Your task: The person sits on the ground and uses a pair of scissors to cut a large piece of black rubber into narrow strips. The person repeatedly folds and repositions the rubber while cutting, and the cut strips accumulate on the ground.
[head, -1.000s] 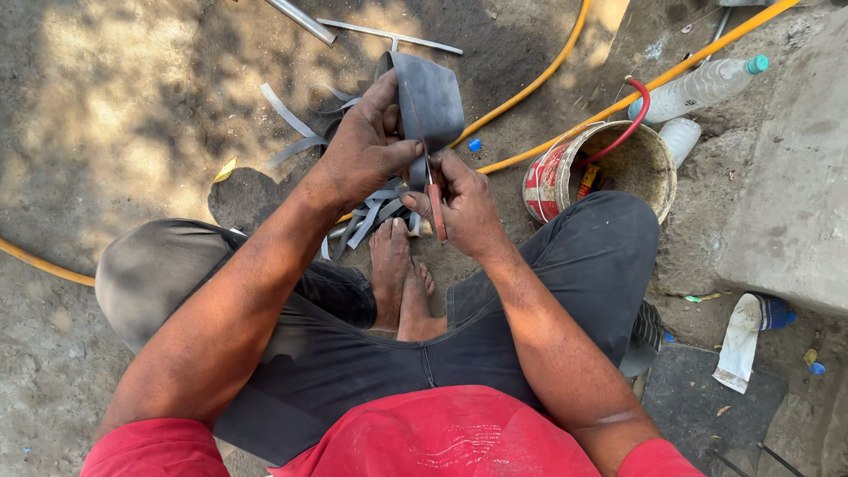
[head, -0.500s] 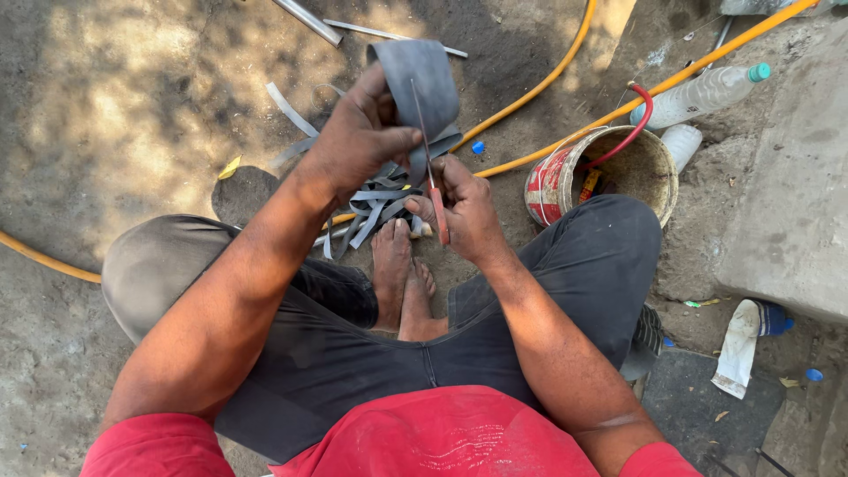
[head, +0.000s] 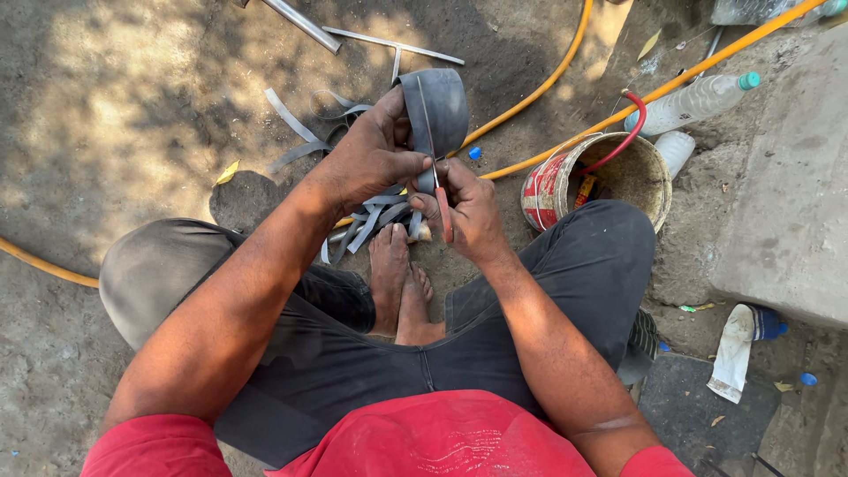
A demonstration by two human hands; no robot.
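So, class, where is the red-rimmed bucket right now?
In the head view the bucket stands on the ground right of the right hand, beside the right knee, with the yellow hose just behind.

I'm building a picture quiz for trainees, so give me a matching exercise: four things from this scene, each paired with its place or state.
Things:
1. rubber piece
2. scissors
3. bucket
4. cut strips

Places or states:
A. standing on the ground beside the right knee
B. held up by the left hand
C. lying in front of the bare feet
D. gripped in the right hand

Pairs: 1-B, 2-D, 3-A, 4-C
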